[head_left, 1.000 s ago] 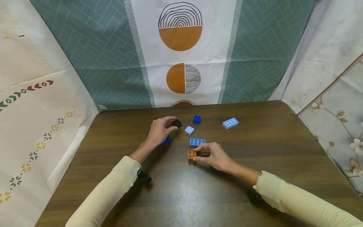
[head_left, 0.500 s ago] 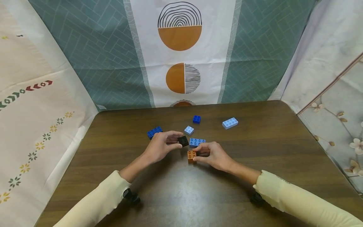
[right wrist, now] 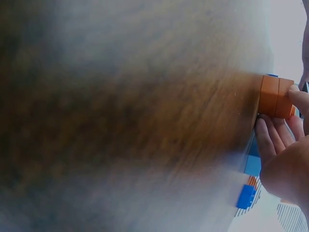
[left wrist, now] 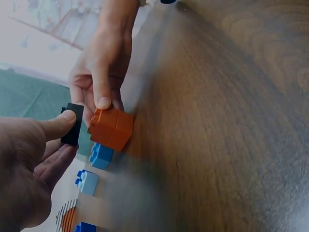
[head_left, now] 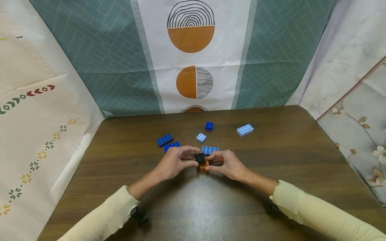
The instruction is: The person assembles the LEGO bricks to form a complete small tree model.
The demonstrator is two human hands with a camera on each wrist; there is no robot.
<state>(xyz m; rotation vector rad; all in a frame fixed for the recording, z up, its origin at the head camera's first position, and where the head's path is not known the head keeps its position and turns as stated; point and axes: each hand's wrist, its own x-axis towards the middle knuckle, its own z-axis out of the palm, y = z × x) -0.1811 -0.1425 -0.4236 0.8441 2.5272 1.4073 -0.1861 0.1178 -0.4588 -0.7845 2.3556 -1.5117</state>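
My left hand pinches a black toy brick between thumb and fingers. In the head view that brick overlaps the studs of an orange toy brick stack. The left wrist view shows a gap between the black brick and the orange studs. My right hand grips the orange stack, thumb on the near side and fingers behind. A seam across the orange stack in the right wrist view divides it into two layers standing on the table.
Just behind the hands lies a medium-blue brick. A pale blue square brick and a dark blue square one sit farther back. Two long dark blue bricks, one farther left, lie left; a long pale blue brick lies right.
My left hand has brought the black brick toward me and rightward, from the back of the table to over the orange stack. My right hand has stayed in place, holding the stack.
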